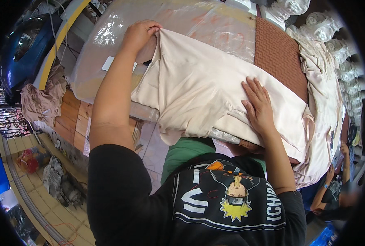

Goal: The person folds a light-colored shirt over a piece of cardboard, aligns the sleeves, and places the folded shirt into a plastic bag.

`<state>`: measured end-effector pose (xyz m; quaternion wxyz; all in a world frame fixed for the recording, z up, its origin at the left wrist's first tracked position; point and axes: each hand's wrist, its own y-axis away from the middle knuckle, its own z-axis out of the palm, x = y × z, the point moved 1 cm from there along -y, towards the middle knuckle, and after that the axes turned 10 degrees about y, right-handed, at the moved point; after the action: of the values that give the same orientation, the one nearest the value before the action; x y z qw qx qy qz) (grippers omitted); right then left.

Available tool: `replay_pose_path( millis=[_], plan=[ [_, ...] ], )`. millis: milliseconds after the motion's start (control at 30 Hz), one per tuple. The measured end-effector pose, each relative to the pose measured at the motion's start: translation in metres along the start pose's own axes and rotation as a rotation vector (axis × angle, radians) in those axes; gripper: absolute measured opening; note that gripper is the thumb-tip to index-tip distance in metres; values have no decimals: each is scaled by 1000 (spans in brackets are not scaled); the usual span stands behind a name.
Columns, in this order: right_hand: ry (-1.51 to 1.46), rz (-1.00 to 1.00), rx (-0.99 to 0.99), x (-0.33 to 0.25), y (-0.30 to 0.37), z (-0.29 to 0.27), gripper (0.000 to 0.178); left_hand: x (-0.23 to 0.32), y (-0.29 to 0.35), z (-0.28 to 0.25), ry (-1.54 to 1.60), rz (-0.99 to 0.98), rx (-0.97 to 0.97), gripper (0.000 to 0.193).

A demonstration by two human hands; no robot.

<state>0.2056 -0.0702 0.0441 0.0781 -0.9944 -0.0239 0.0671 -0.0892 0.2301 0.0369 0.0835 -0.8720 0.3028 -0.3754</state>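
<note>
A cream garment (198, 69) of smooth fabric lies stretched across the plastic-covered table (178, 16), its near part bunched in folds that hang over the front edge. At its far left corner my left hand (140, 36) pinches the cloth between thumb and fingers. My right hand (259, 104) rests flat on the right half of the garment, fingers extended. Under the garment's right side a brown textured mat (278, 53) shows. Beside my left forearm lies a small white flat piece (108, 63), partly hidden.
More pale cloth (321, 78) is heaped along the table's right end. Clear-wrapped white bundles (321, 26) line the right. Another person (334, 186) sits at lower right. To the left are a dusty pink cloth pile (45, 98) and a blue vehicle (30, 49).
</note>
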Motion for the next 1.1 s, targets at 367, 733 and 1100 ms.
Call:
replay_pose_path(
  millis=[367, 733, 1100],
  plan=[
    [3, -59, 91, -1, 2, -13, 43, 1, 33, -24, 190, -182, 106, 32],
    [-499, -326, -444, -93, 70, -11, 25, 53, 289, 14, 334, -539, -627, 48],
    [-588, -347, -400, -152, 83, -5, 59, 143, 293, -32, 858, -705, -416, 19]
  ],
)
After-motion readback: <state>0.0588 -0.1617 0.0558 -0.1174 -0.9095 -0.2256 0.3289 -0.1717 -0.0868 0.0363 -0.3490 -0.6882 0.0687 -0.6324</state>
